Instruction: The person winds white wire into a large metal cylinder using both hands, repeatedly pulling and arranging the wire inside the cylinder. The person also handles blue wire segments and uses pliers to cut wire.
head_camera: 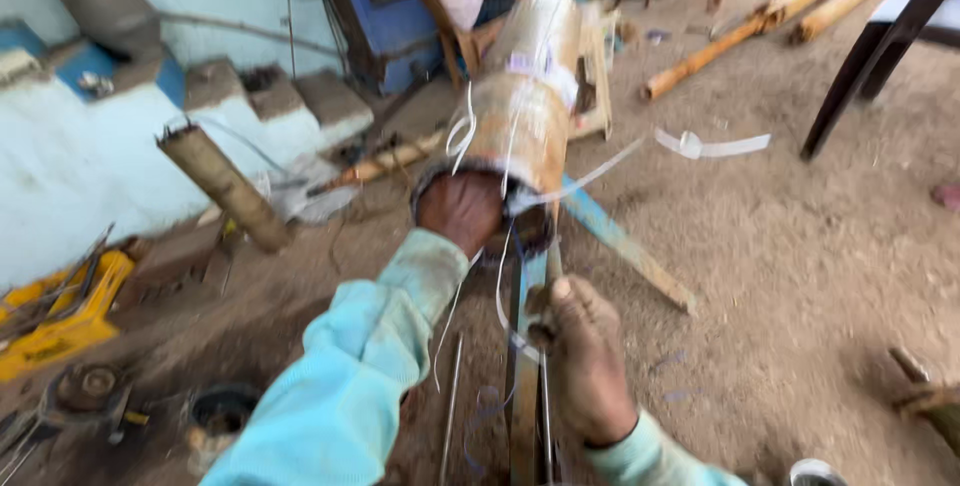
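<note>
The left hand (460,208), coming out of a light turquoise sleeve (370,366), is pressing against the near end of a thick brown bamboo cylinder wrapped in clear tape (525,86). The fingers are curling in around the dark rim of that end and gripping it, though motion blur is hiding just how each one is lying. The cylinder is pointing away from the person, its far end reaching toward a wooden chair frame (455,21) and a blue metal cabinet (385,16) at the back.

The right hand (585,356) is sitting lower and nearer, closing into a fist with the thumb up, and holding a thin white plastic strip (575,181) that is running up from the fist to the cylinder and curling across its wrapped surface. A loose end of strip (710,146) is floating to the right above the dirt floor (800,276).

Under both hands a narrow upright frame of blue and grey metal bars (528,366) is standing, with one blue-painted slat (625,246) slanting off to the right along the floor.

To the left, a shorter bamboo stump (225,186) is leaning near a pale blue and white stepped wall (90,156), and a yellow tool (60,321) is lying at the left edge. Long bamboo poles (780,11) are lying on the floor at the upper right.
</note>
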